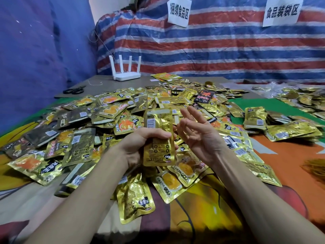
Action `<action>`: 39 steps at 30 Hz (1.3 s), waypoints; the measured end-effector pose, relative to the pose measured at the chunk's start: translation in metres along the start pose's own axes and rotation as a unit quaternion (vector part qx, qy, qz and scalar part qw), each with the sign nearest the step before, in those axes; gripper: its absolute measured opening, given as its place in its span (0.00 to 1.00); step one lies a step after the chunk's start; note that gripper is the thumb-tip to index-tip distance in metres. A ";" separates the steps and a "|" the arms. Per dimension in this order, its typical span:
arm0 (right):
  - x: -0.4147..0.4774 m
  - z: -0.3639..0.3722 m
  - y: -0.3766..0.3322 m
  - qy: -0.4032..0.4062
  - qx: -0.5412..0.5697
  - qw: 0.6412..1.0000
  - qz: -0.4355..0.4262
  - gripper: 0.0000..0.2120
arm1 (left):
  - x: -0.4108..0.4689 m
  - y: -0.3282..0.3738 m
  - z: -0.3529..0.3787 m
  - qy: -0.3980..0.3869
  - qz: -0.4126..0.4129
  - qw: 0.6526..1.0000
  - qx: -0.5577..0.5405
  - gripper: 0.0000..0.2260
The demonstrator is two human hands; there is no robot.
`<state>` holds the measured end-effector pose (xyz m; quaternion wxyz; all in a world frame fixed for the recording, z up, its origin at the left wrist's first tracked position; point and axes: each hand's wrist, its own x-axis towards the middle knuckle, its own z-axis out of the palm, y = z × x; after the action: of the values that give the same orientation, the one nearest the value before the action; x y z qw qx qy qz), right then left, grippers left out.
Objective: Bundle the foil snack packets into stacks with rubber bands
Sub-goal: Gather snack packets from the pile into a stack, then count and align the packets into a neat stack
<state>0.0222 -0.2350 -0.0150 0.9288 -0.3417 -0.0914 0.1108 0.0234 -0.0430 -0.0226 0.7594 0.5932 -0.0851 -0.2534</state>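
While reading the head view from my station, I log the nearest item first: a single loose packet [135, 196] lying flat on the cloth [290, 155], below both hands. Above it, the left hand [139, 143] grips the held packets [159, 131] round their middle, fingers curled across the front face. How many packets are in that grip I cannot tell. Their long axis runs away from me, nearly upright.

The right hand [197, 134] is empty, palm turned toward the left hand, fingers spread and relaxed. It sits just beside the packets' right edge; whether its thumb touches them I cannot tell.

Key relation: what looks to be a heap of rubber bands [314, 169] lies well out to the right of the right hand. That hand is the nearer one, so in my judgement it should fetch the band.

Beyond both hands spreads the loose pile [109, 110]. Farther right stands an upright stack [255, 118].
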 end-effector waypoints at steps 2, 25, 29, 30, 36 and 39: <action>-0.001 0.001 0.002 0.005 0.005 1.000 0.016 0.18 | 0.001 0.000 0.000 -0.001 0.005 1.000 -0.007 0.12; -0.005 0.000 0.013 -0.020 -0.252 0.961 -0.114 0.27 | 0.009 -0.004 -0.001 0.161 0.062 0.985 0.004 0.19; -0.009 0.002 0.022 0.014 -0.454 0.878 -0.152 0.36 | 0.014 -0.004 -0.001 0.208 0.169 0.963 -0.020 0.04; -0.010 0.004 0.025 0.013 -0.474 0.867 -0.153 0.37 | 0.015 -0.004 -0.001 0.205 0.193 0.959 -0.036 0.04; -0.010 0.020 0.049 -0.001 -0.460 0.875 -0.147 0.36 | 0.015 -0.001 0.008 0.092 0.268 0.947 -0.153 0.06; -0.009 0.027 0.058 0.021 -0.411 0.895 -0.173 0.37 | 0.014 -0.003 0.008 0.054 0.265 0.939 -0.212 0.07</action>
<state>-0.0018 -0.1778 -0.0332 0.7120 -0.6737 -0.1672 -0.1064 0.0315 -0.0570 -0.0261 0.9108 0.3869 -0.1423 -0.0225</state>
